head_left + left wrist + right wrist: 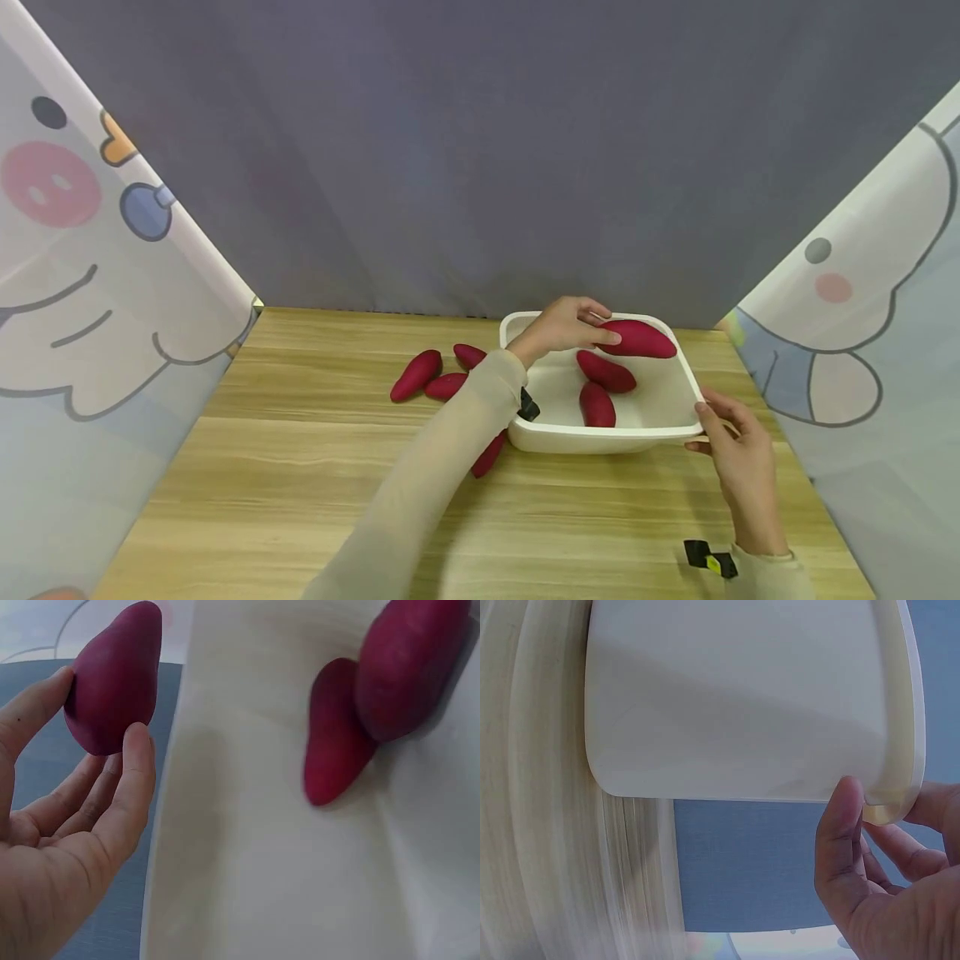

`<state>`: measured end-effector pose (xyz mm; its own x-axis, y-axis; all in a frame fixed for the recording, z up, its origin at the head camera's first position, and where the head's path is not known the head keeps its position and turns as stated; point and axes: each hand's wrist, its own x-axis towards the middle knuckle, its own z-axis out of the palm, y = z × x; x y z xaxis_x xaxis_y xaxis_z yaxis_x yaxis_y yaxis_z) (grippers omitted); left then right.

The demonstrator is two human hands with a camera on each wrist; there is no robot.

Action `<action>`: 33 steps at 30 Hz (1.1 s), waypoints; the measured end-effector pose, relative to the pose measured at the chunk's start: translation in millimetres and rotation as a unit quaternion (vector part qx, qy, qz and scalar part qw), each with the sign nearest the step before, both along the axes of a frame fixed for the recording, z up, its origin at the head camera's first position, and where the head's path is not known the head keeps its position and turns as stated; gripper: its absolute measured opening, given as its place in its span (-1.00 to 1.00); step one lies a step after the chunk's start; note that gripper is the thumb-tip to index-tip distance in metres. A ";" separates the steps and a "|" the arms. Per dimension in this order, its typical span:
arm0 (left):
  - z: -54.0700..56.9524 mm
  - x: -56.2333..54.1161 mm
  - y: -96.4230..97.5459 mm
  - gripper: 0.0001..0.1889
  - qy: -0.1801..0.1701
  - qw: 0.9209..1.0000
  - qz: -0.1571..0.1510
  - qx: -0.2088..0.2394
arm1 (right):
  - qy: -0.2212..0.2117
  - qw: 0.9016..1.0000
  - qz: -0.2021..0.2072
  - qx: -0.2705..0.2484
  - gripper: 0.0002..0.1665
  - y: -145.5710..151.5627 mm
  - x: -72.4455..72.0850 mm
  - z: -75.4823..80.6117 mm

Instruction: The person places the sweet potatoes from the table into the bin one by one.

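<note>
In the head view my left hand reaches over a white plastic basin and grips a purple-red sweet potato by one end. The left wrist view shows thumb and fingertips around this sweet potato, above the basin's rim. Two more sweet potatoes lie inside the basin, one touching the other. My right hand pinches the basin's near right corner; in the right wrist view its thumb and fingers are on either side of the rim.
Left of the basin, several sweet potatoes lie on the wooden table, including one farthest left. Another is partly covered by the left sleeve. A grey curtain stands behind, with cartoon-printed cloths at the sides.
</note>
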<state>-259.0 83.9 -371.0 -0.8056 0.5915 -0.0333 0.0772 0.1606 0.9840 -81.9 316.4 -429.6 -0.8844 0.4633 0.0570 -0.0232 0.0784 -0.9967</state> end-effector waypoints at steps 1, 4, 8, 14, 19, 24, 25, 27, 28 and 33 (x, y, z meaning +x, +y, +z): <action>-2.8 -0.4 -0.1 -0.56 -0.003 1.000 -0.003 0.000 | 0.001 1.000 0.000 -0.001 -0.56 -0.2 -0.1 -0.2; -7.1 -0.9 -0.6 -0.57 -0.002 1.000 -0.010 -0.003 | 0.007 1.000 0.000 -0.004 -0.57 -0.7 0.0 -0.6; -6.8 0.0 -1.6 -0.55 -0.012 1.000 -0.017 0.007 | 0.012 1.000 0.000 -0.006 -0.58 -1.1 0.5 -0.1; -5.4 1.4 -3.3 -0.47 -0.032 0.999 -0.020 0.018 | 0.008 1.000 0.002 0.000 -0.55 -1.5 1.5 0.3; -4.4 2.5 -3.3 -0.46 -0.038 0.999 -0.021 0.024 | 0.011 1.000 0.006 0.002 -0.54 -1.8 1.8 -0.5; 5.8 7.4 -2.4 -0.52 -0.042 0.997 -0.028 0.060 | 0.009 1.000 0.004 0.008 -0.56 -3.2 1.9 -0.8; 9.6 8.9 -2.6 -0.54 -0.038 0.997 -0.030 0.065 | 0.007 1.000 0.004 0.009 -0.56 -3.4 2.0 -0.7; 18.4 11.9 -3.8 -0.57 -0.027 0.997 -0.031 0.070 | 0.004 1.000 0.003 0.011 -0.56 -3.7 2.0 -0.7; 23.1 13.6 -4.9 -0.58 -0.022 0.997 -0.033 0.073 | 0.004 1.000 0.003 0.010 -0.56 -3.8 2.0 -0.6; 44.0 22.8 -16.4 -0.60 0.003 0.996 -0.046 0.081 | 0.004 1.000 -0.009 0.008 -0.58 -3.3 1.8 0.4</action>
